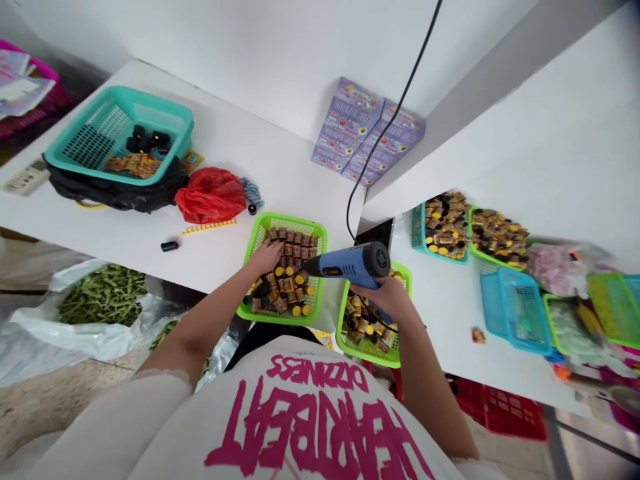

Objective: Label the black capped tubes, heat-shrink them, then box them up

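My right hand [389, 298] grips the handle of a blue heat gun [353, 263] whose nozzle points left over a green basket [264, 225] full of small brown bottles [290, 273] with yellow caps. My left hand [265, 257] rests inside that basket, fingers curled on the bottles; whether it holds one is hidden. A second green basket [367, 351] of the same bottles sits under my right hand. The gun's black cord [395, 113] runs up and away.
A teal basket [120, 110] with black caps and packets sits on a black bag [115, 193] at the far left, beside a red bag [210, 193]. Purple boxes [367, 130] lean against the wall. More baskets of bottles [470, 230] stand on the right table. Green items [100, 293] lie below left.
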`<state>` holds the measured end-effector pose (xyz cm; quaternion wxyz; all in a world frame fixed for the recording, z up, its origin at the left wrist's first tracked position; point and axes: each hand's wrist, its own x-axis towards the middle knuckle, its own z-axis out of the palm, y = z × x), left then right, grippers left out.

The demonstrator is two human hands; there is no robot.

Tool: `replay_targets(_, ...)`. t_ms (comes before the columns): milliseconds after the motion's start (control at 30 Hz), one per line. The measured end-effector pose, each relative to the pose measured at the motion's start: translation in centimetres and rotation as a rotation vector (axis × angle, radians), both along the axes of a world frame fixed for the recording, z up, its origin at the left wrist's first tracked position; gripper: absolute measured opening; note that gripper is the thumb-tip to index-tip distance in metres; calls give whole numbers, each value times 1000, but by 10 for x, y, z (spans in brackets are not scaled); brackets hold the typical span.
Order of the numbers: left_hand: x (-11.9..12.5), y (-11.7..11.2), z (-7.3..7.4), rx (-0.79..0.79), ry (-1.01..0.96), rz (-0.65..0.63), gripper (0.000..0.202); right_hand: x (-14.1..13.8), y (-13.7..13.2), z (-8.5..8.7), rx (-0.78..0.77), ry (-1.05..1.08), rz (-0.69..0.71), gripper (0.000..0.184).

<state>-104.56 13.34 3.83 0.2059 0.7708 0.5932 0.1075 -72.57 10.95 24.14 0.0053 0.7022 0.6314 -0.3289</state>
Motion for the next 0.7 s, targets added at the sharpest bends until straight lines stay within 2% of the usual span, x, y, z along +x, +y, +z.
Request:
replay_targets(167,-19,-59,7,-23,-61,-46,30,-4,13,-1,109,-25,-90,50)
replay_targets(233,-28,-83,12,-30,-92,-47,27,-18,21,-5,117,1,-65,49)
replay_targets(333,-41,-111,21,-16,-135,20,36,-51,34,-16,93,71,15,47)
replay_targets(433,-51,-129,32,6,-170,126,42,-90,45,-31,60,124,106,44)
replay_targets(533,-63,-142,41,14,-196,205,43,-117,52,-42,62,137,178,39)
replay_targets(700,-92,-160,52,29,-216,321,43,-123,53,-44,72,115,216,38)
